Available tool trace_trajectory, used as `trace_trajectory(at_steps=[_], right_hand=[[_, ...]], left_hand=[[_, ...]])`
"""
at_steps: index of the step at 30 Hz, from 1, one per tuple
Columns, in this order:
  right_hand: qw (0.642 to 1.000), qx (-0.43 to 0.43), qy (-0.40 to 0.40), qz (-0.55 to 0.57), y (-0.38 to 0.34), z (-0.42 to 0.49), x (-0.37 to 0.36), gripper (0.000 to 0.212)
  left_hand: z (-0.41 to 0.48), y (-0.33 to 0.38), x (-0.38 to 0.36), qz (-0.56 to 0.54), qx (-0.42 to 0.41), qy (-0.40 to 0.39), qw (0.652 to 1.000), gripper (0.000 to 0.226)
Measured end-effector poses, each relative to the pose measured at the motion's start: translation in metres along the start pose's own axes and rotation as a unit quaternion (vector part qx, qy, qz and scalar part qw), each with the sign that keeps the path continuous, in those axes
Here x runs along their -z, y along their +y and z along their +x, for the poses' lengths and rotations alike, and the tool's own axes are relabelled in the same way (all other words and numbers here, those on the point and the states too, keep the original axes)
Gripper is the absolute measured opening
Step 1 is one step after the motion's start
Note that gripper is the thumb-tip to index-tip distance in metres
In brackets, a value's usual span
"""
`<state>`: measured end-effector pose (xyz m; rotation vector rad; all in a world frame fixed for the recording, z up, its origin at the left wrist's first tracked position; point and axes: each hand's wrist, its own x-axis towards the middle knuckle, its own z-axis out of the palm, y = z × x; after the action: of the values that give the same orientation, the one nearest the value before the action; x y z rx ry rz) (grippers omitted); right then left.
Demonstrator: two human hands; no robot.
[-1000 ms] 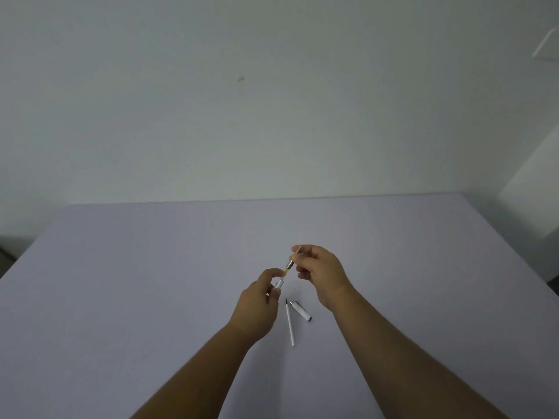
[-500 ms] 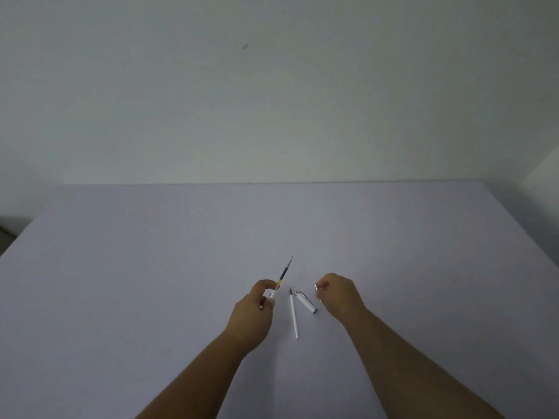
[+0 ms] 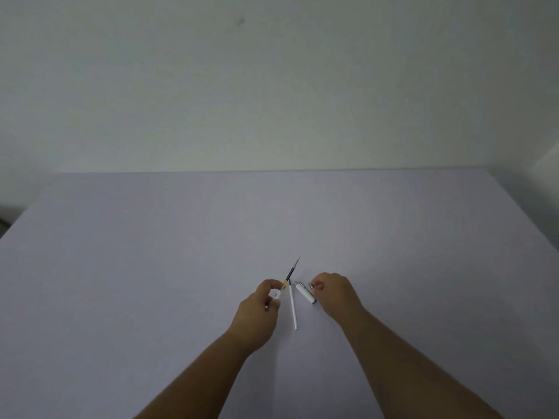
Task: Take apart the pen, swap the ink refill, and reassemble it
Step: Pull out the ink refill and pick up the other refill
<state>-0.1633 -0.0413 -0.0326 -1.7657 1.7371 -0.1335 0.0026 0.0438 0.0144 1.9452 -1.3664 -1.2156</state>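
My left hand (image 3: 258,311) pinches the white lower end of the pen barrel (image 3: 277,294). A dark ink refill (image 3: 291,271) sticks out of the barrel, pointing up and away. A second, white refill (image 3: 293,311) lies on the table between my hands. Beside it lies a short white pen section (image 3: 305,293) with a dark end. My right hand (image 3: 337,296) rests low by that section, its fingertips closed on a small grey tip piece (image 3: 311,286).
The lilac table (image 3: 181,252) spreads wide on all sides of my hands. A plain pale wall rises behind its far edge. The table's left and right edges fall off at the frame's sides.
My right hand came off the pen's front end and dropped right toward the table with the small tip piece. The dark refill now stands exposed. My left hand lowered slightly.
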Motion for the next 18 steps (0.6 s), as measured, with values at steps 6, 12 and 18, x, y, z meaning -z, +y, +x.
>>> trace_trajectory(at_steps=[6,12,18], right_hand=[[1.0,-0.016,-0.001,0.011,-0.003,-0.004,0.004,0.027],[0.936,-0.053,-0.011,0.348,-0.027,-0.014,0.023,0.021],[0.899,-0.034,-0.12,0.42,-0.046,-0.015,0.03,0.014]], left_hand=[[-0.003,0.003,0.0,0.01,-0.001,-0.003,1.0,0.026],[0.0,0.005,0.0,-0.003,0.002,-0.003,1.0,0.025],[0.003,0.01,-0.004,-0.005,-0.002,-0.007,1.0,0.026]])
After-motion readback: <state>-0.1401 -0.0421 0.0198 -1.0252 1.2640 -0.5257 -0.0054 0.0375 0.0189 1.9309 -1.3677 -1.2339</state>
